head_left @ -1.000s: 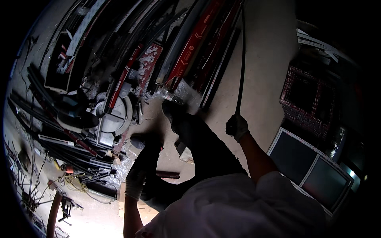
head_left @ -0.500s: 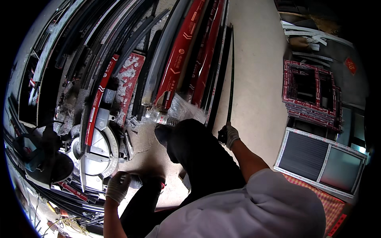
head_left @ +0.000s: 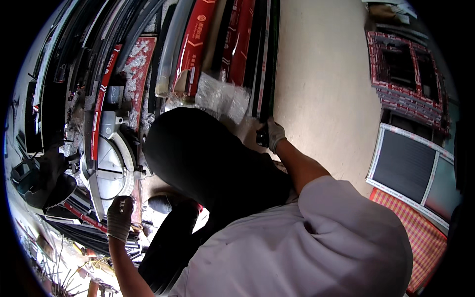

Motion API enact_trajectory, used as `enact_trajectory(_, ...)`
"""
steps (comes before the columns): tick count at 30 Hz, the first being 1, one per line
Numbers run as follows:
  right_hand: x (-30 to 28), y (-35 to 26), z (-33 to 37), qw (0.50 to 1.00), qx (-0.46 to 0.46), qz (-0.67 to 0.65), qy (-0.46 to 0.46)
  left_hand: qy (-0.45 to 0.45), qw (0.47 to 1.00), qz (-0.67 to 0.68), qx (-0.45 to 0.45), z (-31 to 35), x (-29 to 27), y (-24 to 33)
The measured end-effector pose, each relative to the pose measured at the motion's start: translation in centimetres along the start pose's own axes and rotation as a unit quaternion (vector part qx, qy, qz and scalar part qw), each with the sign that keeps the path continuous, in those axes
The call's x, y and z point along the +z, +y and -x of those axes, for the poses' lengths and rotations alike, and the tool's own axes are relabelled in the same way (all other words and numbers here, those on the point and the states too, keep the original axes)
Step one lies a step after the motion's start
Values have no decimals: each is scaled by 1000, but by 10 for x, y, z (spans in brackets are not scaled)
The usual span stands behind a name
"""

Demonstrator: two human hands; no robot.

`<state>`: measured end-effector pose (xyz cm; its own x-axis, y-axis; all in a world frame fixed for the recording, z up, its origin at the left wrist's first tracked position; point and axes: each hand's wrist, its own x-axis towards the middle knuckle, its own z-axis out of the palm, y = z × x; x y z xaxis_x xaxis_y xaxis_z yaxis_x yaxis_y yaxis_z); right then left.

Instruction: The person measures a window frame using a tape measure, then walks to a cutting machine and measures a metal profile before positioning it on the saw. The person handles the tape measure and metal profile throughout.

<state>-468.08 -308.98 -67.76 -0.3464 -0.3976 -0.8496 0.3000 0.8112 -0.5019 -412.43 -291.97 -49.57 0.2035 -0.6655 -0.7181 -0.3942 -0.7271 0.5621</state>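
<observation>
floor (head_left: pixel 321 74) runs pale beside stacked frames (head_left: pixel 416 72), right grip (head_left: pixel 271 134) clasping a dark strip (head_left: pixel 271 84), left grip (head_left: pixel 120 218) unclear.

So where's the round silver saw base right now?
The round silver saw base is at the left of the head view, just above the gloved left hand in the picture, with a red strip reaching over its left part.

A pale grey shirt (head_left: pixel 287 242) and black trousers (head_left: pixel 198 153) fill the centre, with off-white, dark-fingered gloves (head_left: pixel 118 226) on the left hand (head_left: pixel 119 214) and right hand (head_left: pixel 273 133). White-printed red wrapping (head_left: pixel 196 44) brightens the top centre beside a black profile (head_left: pixel 270 74); a silver saw turntable (head_left: pixel 111 168) shows at left, red-and-yellow checks pattern the cloth (head_left: pixel 410 222) at lower right, and white borders a dark grey panel (head_left: pixel 403 163) above.
</observation>
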Motion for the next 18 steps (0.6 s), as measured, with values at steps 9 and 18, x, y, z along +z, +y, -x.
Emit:
enact_trajectory(9,-28,36,-50,996,83,2,12,46,998,-6,-32,70,40,-33)
enact_trajectory(18,-34,49,-66,990,138,-4,19,73,977,99,-176,88,94,7)
